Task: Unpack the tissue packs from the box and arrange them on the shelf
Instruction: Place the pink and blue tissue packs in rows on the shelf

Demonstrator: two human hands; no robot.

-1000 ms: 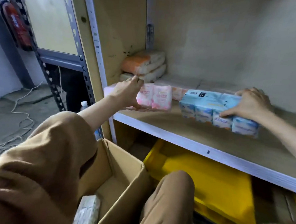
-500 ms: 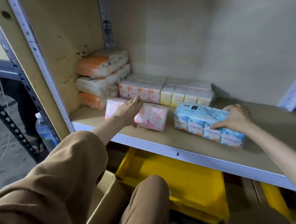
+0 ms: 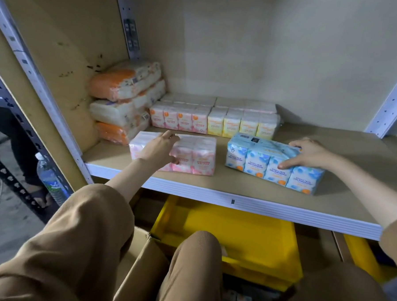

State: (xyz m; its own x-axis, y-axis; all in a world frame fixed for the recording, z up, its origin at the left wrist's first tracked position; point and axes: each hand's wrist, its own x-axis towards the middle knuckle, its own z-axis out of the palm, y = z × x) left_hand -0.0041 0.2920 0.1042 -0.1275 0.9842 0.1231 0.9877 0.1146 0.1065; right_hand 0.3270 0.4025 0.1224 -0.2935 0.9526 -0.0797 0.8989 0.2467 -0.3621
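Note:
On the wooden shelf (image 3: 234, 188) a pink tissue multipack (image 3: 203, 156) lies near the front left. My left hand (image 3: 158, 148) grips it, fingers over its top and thumb on its front face. To its right a blue tissue multipack (image 3: 254, 162) lies slightly askew. My right hand (image 3: 307, 153) holds it, thumb on the front and fingers over the top back edge. Behind them stand a pink-and-white pack (image 3: 178, 119) and a yellow pack (image 3: 240, 125) in a row. Only a corner of the cardboard box (image 3: 142, 246) shows below my left arm.
A stack of large orange-and-white tissue bags (image 3: 125, 89) fills the shelf's back left corner. A yellow bin (image 3: 245, 240) sits under the shelf. A water bottle (image 3: 51, 181) stands by the left upright. The shelf's right half is bare wood, bounded by a white upright (image 3: 393, 100).
Both packs have slid a little deeper onto the shelf under my hands. The view has swung right and closer, so the box has mostly dropped out of sight.

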